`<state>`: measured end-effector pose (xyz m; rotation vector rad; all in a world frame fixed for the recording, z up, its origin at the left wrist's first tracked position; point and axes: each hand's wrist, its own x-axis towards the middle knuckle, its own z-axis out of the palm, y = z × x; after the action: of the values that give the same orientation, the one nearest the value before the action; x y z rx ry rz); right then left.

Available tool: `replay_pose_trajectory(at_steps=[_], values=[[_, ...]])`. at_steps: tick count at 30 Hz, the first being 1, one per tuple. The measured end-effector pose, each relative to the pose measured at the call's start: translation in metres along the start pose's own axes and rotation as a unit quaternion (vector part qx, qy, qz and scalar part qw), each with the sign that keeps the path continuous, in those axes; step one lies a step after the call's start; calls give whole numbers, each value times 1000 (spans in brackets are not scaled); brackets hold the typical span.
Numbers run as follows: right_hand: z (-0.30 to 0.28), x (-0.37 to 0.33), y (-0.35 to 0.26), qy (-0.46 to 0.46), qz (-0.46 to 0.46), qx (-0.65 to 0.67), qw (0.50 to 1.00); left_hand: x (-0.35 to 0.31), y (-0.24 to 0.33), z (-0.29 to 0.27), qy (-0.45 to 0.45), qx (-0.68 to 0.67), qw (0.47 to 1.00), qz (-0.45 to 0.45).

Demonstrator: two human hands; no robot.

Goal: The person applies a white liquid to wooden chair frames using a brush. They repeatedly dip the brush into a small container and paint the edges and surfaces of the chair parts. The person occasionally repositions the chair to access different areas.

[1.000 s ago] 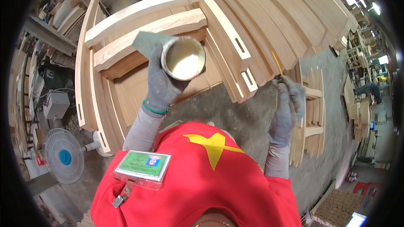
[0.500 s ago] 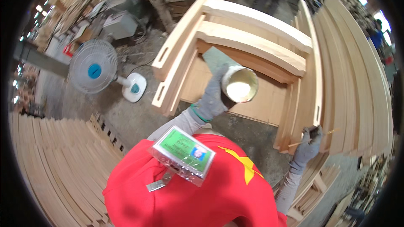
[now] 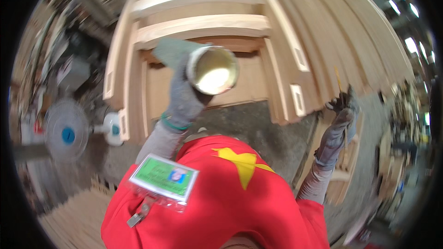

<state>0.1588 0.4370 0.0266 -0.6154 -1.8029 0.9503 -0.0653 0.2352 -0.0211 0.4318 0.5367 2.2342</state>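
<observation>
My left hand (image 3: 181, 94), in a grey glove with a green cuff, is wrapped round an open can (image 3: 194, 70). Pale, creamy liquid (image 3: 216, 79) shows inside. A flat grey-green piece (image 3: 171, 51) sticks out beyond that hand; whether I grip it too, I cannot tell. Off to the right, my gloved right hand (image 3: 342, 110) pinches a thin stick (image 3: 338, 79) with a yellowish end, apart from the wood. Past the can stand wooden frames with curved crosspieces (image 3: 203, 24). Their side rails (image 3: 281, 32) have slots cut near the close ends.
Long wooden boards (image 3: 332, 32) are stacked at the right of the frames. A pedestal fan (image 3: 67, 129) is at the left. Below my right hand lie more wooden parts (image 3: 339, 182) on the floor, and cut pieces (image 3: 76, 219) are piled at lower left.
The view has turned rightward, so frames and fan appear farther left. My right hand has moved off the slotted rail end and is clear of it, still with the stick. My left hand keeps the can.
</observation>
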Motion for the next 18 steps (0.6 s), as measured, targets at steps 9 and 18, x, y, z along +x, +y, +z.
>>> replay_pose_trajectory(at_steps=[9,18], values=[[-7,-4,-98,-54,83,204,974,22,-40,55,-93,30,994,-58],[13,-4,-98,-155,6,186,970,15,-21,97,-51,25,992,-112]])
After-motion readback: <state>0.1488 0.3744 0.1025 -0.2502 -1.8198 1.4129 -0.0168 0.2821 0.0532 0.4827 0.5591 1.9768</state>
